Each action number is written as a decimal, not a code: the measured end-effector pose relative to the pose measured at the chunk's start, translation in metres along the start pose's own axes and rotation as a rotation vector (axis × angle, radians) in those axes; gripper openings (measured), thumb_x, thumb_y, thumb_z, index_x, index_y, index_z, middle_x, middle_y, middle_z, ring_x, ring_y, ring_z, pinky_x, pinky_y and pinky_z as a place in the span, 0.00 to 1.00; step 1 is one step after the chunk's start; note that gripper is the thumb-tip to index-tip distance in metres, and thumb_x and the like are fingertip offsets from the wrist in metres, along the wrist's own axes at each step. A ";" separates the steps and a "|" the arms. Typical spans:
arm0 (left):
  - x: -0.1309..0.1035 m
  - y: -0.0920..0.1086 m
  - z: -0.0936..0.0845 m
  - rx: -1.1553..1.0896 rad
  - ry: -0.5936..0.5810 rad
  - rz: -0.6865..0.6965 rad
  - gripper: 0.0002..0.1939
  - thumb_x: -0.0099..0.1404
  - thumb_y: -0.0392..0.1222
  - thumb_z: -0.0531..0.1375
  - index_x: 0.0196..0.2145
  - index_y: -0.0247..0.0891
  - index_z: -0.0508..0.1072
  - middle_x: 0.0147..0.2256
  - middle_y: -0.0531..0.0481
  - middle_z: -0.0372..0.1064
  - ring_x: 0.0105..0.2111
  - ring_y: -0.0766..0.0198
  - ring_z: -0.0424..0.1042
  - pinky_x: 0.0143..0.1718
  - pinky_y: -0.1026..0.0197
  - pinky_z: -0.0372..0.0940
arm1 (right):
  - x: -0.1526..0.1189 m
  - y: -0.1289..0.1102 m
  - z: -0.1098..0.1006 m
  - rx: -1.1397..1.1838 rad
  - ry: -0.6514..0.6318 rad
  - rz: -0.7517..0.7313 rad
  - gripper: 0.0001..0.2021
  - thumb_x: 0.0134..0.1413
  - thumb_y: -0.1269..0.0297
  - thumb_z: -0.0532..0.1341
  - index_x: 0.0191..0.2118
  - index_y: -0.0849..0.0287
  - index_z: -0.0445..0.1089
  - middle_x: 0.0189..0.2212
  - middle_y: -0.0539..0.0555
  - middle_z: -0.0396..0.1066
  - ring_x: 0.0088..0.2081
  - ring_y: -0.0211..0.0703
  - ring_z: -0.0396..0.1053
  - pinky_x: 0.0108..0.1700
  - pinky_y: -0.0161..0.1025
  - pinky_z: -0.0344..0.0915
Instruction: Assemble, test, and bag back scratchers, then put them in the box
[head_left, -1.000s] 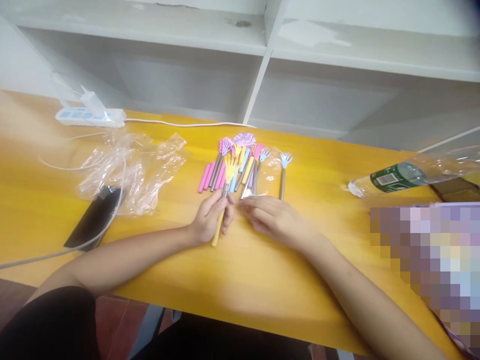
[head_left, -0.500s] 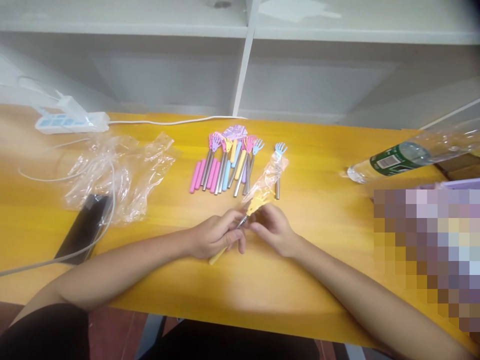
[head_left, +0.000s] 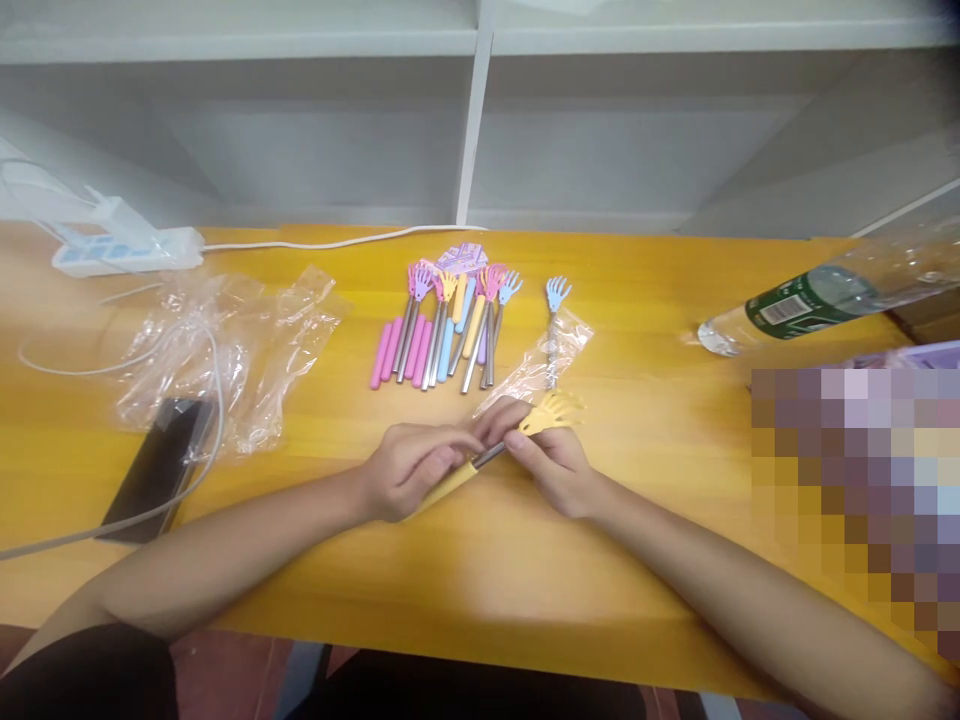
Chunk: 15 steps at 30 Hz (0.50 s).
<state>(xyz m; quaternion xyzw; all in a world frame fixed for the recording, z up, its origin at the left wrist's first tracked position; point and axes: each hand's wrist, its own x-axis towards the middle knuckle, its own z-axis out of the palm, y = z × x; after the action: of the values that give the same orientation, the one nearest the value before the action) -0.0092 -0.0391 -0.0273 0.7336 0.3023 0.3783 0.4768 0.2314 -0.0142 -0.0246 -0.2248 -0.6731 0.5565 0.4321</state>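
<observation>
A yellow back scratcher (head_left: 551, 412) with a hand-shaped head and metal rod slants between my hands. My left hand (head_left: 420, 465) is closed round its yellow handle. Just below the head, my right hand (head_left: 551, 462) pinches the rod. A clear plastic sleeve (head_left: 536, 365) lies beyond my fingers, partly over the rod of a blue back scratcher (head_left: 556, 293). Farther back lies a group of metal rods with pink, purple, yellow and blue hand-shaped heads (head_left: 491, 281), beside loose coloured handles (head_left: 390, 348).
Crumpled clear plastic bags (head_left: 225, 350) and a dark phone (head_left: 154, 470) lie at the left, crossed by a white cable. A power strip (head_left: 127, 250) is behind them. On the right lies a plastic bottle (head_left: 795, 305). Purple printed cards (head_left: 461, 258) sit behind the scratchers.
The plastic sleeve has come away from the yellow scratcher and now lies on the table. My right hand has taken the rod near the head; my left hand has moved down onto the handle.
</observation>
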 end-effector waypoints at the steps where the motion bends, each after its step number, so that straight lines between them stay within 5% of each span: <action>1: -0.001 -0.002 0.000 -0.027 0.088 -0.005 0.20 0.83 0.50 0.48 0.50 0.38 0.75 0.29 0.50 0.75 0.25 0.64 0.73 0.30 0.62 0.68 | 0.000 -0.001 0.001 0.044 0.008 0.019 0.13 0.78 0.58 0.55 0.44 0.58 0.73 0.42 0.59 0.75 0.46 0.45 0.75 0.51 0.45 0.73; 4: 0.005 -0.005 -0.001 -0.019 0.298 -0.096 0.15 0.83 0.49 0.50 0.45 0.39 0.72 0.28 0.54 0.67 0.25 0.66 0.66 0.29 0.64 0.63 | -0.001 -0.003 0.002 0.178 0.027 0.065 0.13 0.78 0.59 0.55 0.41 0.59 0.71 0.39 0.58 0.74 0.41 0.44 0.74 0.46 0.43 0.74; 6: 0.012 -0.003 -0.003 0.142 0.325 -0.177 0.11 0.80 0.48 0.56 0.47 0.39 0.72 0.33 0.51 0.68 0.32 0.64 0.68 0.35 0.62 0.64 | -0.001 -0.002 0.002 0.257 0.044 0.090 0.14 0.78 0.57 0.56 0.40 0.59 0.69 0.36 0.56 0.74 0.37 0.43 0.73 0.44 0.42 0.73; 10: 0.024 0.004 -0.004 0.186 0.149 -0.312 0.15 0.76 0.48 0.61 0.56 0.39 0.71 0.39 0.49 0.69 0.34 0.63 0.70 0.35 0.61 0.67 | -0.002 0.000 0.004 0.350 0.077 0.193 0.17 0.77 0.51 0.57 0.37 0.57 0.65 0.33 0.55 0.73 0.32 0.42 0.71 0.39 0.41 0.71; 15: 0.023 0.007 -0.001 -0.459 -0.180 -0.513 0.35 0.77 0.58 0.60 0.73 0.47 0.52 0.45 0.45 0.73 0.26 0.67 0.74 0.23 0.65 0.70 | -0.003 0.000 0.007 0.432 0.078 0.218 0.17 0.77 0.50 0.56 0.37 0.57 0.64 0.34 0.55 0.74 0.32 0.42 0.72 0.37 0.41 0.71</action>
<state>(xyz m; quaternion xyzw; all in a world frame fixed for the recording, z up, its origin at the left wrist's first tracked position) 0.0028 -0.0234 -0.0141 0.5378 0.3405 0.2382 0.7335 0.2267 -0.0205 -0.0256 -0.2200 -0.4932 0.7218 0.4330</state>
